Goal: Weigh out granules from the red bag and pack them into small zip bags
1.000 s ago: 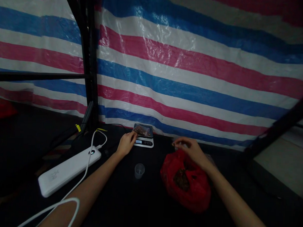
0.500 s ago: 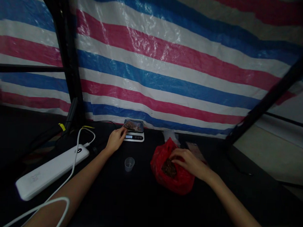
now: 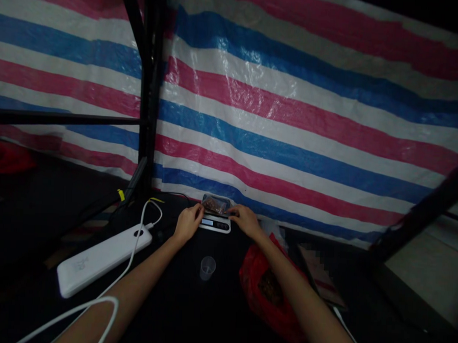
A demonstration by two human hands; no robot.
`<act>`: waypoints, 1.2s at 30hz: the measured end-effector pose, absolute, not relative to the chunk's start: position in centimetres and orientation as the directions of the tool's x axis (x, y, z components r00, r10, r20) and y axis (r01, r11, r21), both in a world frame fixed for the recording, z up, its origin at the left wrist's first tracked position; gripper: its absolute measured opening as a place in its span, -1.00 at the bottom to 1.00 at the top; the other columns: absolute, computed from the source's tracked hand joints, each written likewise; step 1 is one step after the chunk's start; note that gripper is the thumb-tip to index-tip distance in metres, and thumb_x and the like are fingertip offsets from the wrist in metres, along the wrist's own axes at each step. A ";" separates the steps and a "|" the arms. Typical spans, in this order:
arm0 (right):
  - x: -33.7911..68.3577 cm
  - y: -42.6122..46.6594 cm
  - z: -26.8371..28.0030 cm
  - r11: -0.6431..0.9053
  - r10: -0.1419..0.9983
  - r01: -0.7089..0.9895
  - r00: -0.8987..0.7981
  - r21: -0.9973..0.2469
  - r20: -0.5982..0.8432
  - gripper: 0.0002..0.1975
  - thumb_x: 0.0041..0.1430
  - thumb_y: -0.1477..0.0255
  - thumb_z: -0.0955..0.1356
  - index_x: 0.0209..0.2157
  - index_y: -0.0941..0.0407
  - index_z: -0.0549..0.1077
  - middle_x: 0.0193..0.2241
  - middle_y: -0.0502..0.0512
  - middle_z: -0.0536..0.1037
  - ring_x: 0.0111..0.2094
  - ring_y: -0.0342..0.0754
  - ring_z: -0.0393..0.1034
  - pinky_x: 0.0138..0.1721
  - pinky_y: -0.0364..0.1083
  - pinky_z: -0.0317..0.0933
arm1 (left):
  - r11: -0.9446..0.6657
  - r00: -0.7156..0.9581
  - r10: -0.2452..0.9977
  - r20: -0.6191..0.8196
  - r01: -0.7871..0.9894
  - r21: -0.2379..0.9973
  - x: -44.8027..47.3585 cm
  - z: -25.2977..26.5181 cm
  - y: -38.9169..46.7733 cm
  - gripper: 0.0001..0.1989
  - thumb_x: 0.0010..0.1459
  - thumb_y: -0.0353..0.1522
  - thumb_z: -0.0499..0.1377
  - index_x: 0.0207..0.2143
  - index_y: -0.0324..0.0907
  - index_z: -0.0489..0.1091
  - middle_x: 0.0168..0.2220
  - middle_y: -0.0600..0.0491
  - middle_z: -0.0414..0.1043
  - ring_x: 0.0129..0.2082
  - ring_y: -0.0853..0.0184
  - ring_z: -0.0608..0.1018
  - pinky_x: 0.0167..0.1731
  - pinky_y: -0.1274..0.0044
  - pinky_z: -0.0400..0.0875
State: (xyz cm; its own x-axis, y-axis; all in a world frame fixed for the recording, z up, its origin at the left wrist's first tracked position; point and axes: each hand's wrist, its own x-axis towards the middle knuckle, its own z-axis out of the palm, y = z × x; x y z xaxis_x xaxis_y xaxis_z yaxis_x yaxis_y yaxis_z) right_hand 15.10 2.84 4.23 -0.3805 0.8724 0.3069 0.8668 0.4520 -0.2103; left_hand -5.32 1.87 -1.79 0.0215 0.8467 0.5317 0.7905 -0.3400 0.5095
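On the small digital kitchen scale [image 3: 220,225] lies a clear plastic bag [image 3: 215,205] with small brown pieces inside. My left hand [image 3: 188,223] pinches the bag's left edge, fingers closed. At the opposite edge, the fingertips of my right hand [image 3: 246,222] are closed on the bag's right side. The scale's display is lit, but its figures are too small to read. Nearer to me stands a small clear plastic cup [image 3: 207,269]. Under my right forearm sits an open red plastic bag [image 3: 252,287] holding brown pieces, partly hidden by the arm.
A white power bank [image 3: 103,259] with a white cable lies on the left of the black table. Clear plastic bags [image 3: 275,232] lie behind the red bag. A flat brownish packet [image 3: 319,274] is at the right. Striped sheeting [image 3: 267,138] hangs behind, with black frame posts [image 3: 151,98].
My right hand has left the brown pieces in the red bag and moved left to the bag on the scale. My left hand stays at the scale. The view has turned slightly left.
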 end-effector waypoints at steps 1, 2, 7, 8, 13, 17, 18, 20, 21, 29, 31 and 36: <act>14.6 4.0 3.3 0.426 0.884 0.880 -0.355 -0.209 0.305 -0.82 0.00 0.46 0.32 -0.28 0.08 0.46 -0.26 0.08 0.49 -0.16 -0.01 0.32 -0.16 -0.07 0.12 | -0.334 0.017 0.848 0.529 0.792 0.510 -5.3 -1.7 1.8 -0.74 0.17 -0.30 -0.15 -0.35 -0.14 0.31 -0.46 0.08 0.42 -0.42 0.37 0.46 -0.42 0.59 0.19; 14.2 4.9 2.4 0.405 0.890 0.889 -0.329 -0.215 0.314 -0.83 -0.01 0.47 0.33 -0.30 0.09 0.46 -0.27 0.09 0.49 -0.16 0.00 0.32 -0.15 -0.06 0.11 | -0.325 0.010 0.851 0.525 0.794 0.513 -5.3 -1.6 1.8 -0.74 0.17 -0.31 -0.14 -0.35 -0.15 0.31 -0.47 0.08 0.42 -0.43 0.37 0.47 -0.42 0.59 0.18; 13.4 6.0 0.3 0.413 0.880 0.880 -0.319 -0.235 0.353 -0.92 -0.03 0.53 0.32 -0.43 0.14 0.46 -0.36 0.09 0.49 -0.25 -0.02 0.35 -0.20 -0.06 0.14 | -0.297 -0.010 0.859 0.512 0.805 0.513 -5.3 -1.5 1.8 -0.74 0.18 -0.31 -0.14 -0.33 -0.15 0.31 -0.48 0.07 0.43 -0.47 0.39 0.46 -0.45 0.60 0.17; 13.4 5.9 0.2 0.432 0.871 0.868 -0.332 -0.244 0.361 -0.91 -0.02 0.56 0.31 -0.44 0.15 0.46 -0.38 0.08 0.48 -0.27 -0.04 0.36 -0.21 -0.08 0.15 | -0.294 -0.010 0.858 0.513 0.810 0.507 -5.3 -1.6 1.8 -0.74 0.18 -0.31 -0.14 -0.33 -0.15 0.31 -0.48 0.07 0.43 -0.47 0.39 0.46 -0.45 0.60 0.17; 14.1 5.0 0.6 0.533 0.822 0.772 -0.377 -0.346 0.426 -0.86 -0.05 0.65 0.27 -0.49 0.18 0.45 -0.45 0.08 0.45 -0.36 -0.08 0.34 -0.28 -0.10 0.19 | -0.274 -0.013 0.855 0.519 0.838 0.472 -5.4 -2.0 2.1 -0.74 0.18 -0.30 -0.13 -0.30 -0.15 0.32 -0.47 0.06 0.43 -0.45 0.36 0.47 -0.44 0.59 0.17; 15.7 2.1 2.6 0.557 0.825 0.691 -0.400 -0.460 0.399 -0.83 -0.05 0.60 0.29 -0.36 0.17 0.44 -0.42 0.07 0.46 -0.42 -0.11 0.34 -0.35 -0.10 0.22 | -0.285 -0.002 0.849 0.529 0.841 0.460 -5.4 -2.2 2.2 -0.73 0.18 -0.30 -0.14 -0.30 -0.15 0.31 -0.48 0.06 0.42 -0.46 0.36 0.47 -0.45 0.59 0.16; 16.3 0.8 3.3 0.559 0.828 0.671 -0.417 -0.487 0.376 -0.81 -0.05 0.58 0.30 -0.32 0.16 0.44 -0.40 0.08 0.47 -0.43 -0.11 0.35 -0.36 -0.11 0.23 | -0.288 0.001 0.849 0.529 0.840 0.461 -5.4 -2.2 2.2 -0.73 0.18 -0.30 -0.15 -0.31 -0.15 0.31 -0.49 0.07 0.42 -0.46 0.36 0.47 -0.45 0.59 0.16; 17.8 -2.2 4.9 0.540 0.840 0.641 -0.451 -0.546 0.301 -0.79 -0.03 0.54 0.31 -0.28 0.15 0.43 -0.37 0.08 0.49 -0.40 -0.10 0.38 -0.35 -0.12 0.25 | -0.291 0.005 0.852 0.524 0.837 0.464 -5.4 -2.2 2.1 -0.73 0.18 -0.30 -0.15 -0.31 -0.15 0.31 -0.49 0.07 0.42 -0.45 0.36 0.47 -0.45 0.59 0.17; 18.6 -3.7 5.6 0.523 0.848 0.632 -0.457 -0.571 0.270 -0.79 -0.01 0.51 0.30 -0.27 0.14 0.43 -0.36 0.09 0.50 -0.37 -0.10 0.39 -0.31 -0.11 0.25 | -0.292 0.009 0.853 0.521 0.836 0.465 -5.4 -2.1 2.1 -0.73 0.18 -0.30 -0.14 -0.31 -0.15 0.31 -0.49 0.07 0.42 -0.45 0.36 0.47 -0.45 0.59 0.17; 25.7 -10.3 5.5 0.355 0.914 0.800 -0.406 -0.483 -0.001 -0.82 0.00 0.34 0.31 -0.30 0.00 0.47 -0.30 0.06 0.53 -0.26 0.02 0.40 -0.20 -0.05 0.24 | -0.278 -0.007 0.869 0.495 0.820 0.500 -5.3 -1.9 1.8 -0.74 0.17 -0.29 -0.13 -0.30 -0.14 0.32 -0.49 0.06 0.42 -0.45 0.36 0.47 -0.44 0.59 0.18; 26.5 -10.3 5.2 0.357 0.915 0.830 -0.402 -0.429 -0.016 -0.79 0.02 0.29 0.30 -0.28 -0.03 0.47 -0.28 0.05 0.52 -0.23 0.04 0.38 -0.17 -0.03 0.21 | -0.274 -0.012 0.874 0.485 0.813 0.514 -5.2 -1.8 1.7 -0.74 0.17 -0.29 -0.13 -0.30 -0.14 0.32 -0.50 0.06 0.42 -0.45 0.36 0.47 -0.43 0.59 0.18; 23.8 -8.6 7.1 0.415 0.910 0.820 -0.388 -0.394 0.150 -0.74 0.11 0.26 0.21 -0.23 -0.02 0.44 -0.21 0.04 0.49 -0.16 0.02 0.33 -0.11 -0.02 0.15 | -0.277 -0.007 0.863 0.505 0.829 0.485 -5.3 -1.9 1.8 -0.74 0.17 -0.29 -0.14 -0.29 -0.14 0.32 -0.50 0.07 0.42 -0.45 0.36 0.48 -0.44 0.60 0.18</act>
